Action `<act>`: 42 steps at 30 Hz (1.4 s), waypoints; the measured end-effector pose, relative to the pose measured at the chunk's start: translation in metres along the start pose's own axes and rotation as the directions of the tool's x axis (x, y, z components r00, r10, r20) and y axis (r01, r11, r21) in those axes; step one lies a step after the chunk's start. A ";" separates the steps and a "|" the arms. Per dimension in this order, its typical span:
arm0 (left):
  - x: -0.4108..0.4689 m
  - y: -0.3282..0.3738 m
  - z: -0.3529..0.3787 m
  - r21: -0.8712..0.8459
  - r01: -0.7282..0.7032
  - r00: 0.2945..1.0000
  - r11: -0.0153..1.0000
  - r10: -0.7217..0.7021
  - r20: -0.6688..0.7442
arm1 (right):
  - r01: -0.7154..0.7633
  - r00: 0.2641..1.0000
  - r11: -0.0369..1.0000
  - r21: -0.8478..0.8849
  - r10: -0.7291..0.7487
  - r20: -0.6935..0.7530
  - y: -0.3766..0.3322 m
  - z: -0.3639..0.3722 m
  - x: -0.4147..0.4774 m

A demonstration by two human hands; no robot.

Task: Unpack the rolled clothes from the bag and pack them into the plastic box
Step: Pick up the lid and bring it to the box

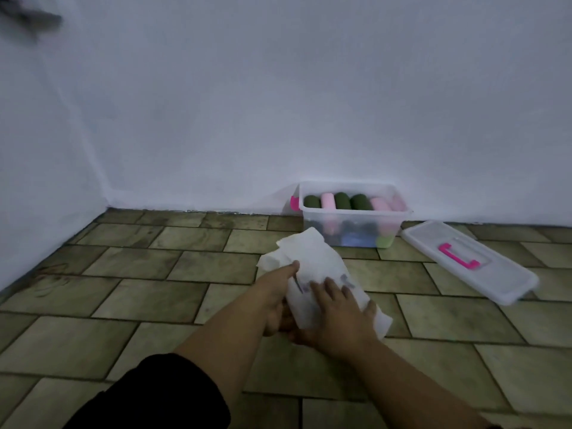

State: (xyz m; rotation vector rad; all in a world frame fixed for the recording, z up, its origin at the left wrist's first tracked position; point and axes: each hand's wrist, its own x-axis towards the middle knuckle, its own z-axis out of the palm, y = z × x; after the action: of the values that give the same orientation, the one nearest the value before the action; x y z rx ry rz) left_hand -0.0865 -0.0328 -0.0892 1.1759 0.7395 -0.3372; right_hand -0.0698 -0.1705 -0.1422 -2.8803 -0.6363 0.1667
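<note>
So the white bag [312, 258] is out in front of the plastic box [353, 213], on the near side of it, held up off the tiled floor [154, 274] and pretty crumpled. There's some blurry purple print on it that I can't read.

The left hand [275, 298] has its grip clamped on the bag's left edge, thumb on top and the other fingers curled underneath. The right hand [340, 311] isn't really gripping: its fingers lie mostly straight and spread across the top of the bag, with the thumb splayed off to the side.

The box itself sits right up against the white wall [278, 103], open on top. The rolled clothes [342, 201] are lined up side by side inside it, dark green and pink ones, and more colours show through the clear side lower down. There's a pink latch [294, 203] on the box's left end.

The lid [495, 274] lies flat on the floor just to the right of the box, pink handle [458, 257] facing up.
</note>
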 end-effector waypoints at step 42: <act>0.039 -0.122 0.278 0.799 -0.549 0.705 -0.246 0.378 0.601 | -0.485 0.702 0.830 0.277 0.558 -0.443 0.346 -0.043 -0.157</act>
State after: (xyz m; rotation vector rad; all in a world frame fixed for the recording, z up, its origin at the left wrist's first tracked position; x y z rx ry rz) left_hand -0.0356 -0.3281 -0.1497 2.7625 -0.4297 -0.2163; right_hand -0.0645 -0.5520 -0.1603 -2.6967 0.2980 -0.4526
